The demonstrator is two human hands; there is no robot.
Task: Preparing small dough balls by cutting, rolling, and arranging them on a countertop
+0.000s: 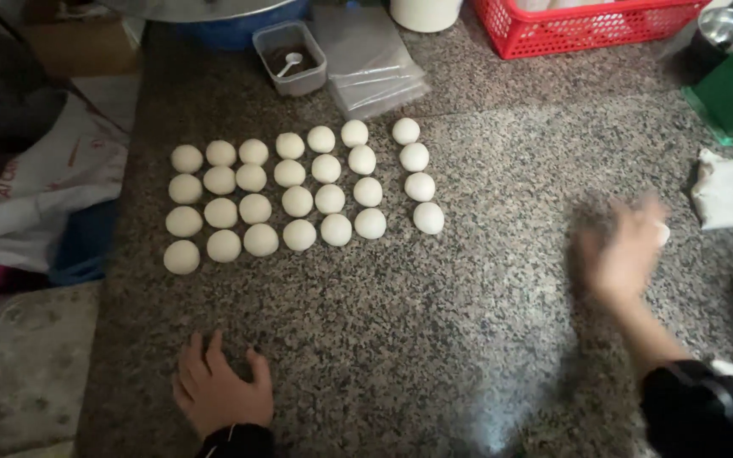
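Grip: right hand (625, 254) blurred, fingers seem cupped over a small white dough piece (663, 234) on the granite counter (468, 339); closure unclear. Left hand (218, 390) flat, fingers spread, holding nothing, likely bracing. Dough balls (299, 191) sit in spaced rows at 12 o'clock from it.

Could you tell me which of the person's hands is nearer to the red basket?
The right hand. It is blurred, raised over the counter below the red basket, slightly right of its middle. The left hand lies flat on the counter at the near edge, far to the left.
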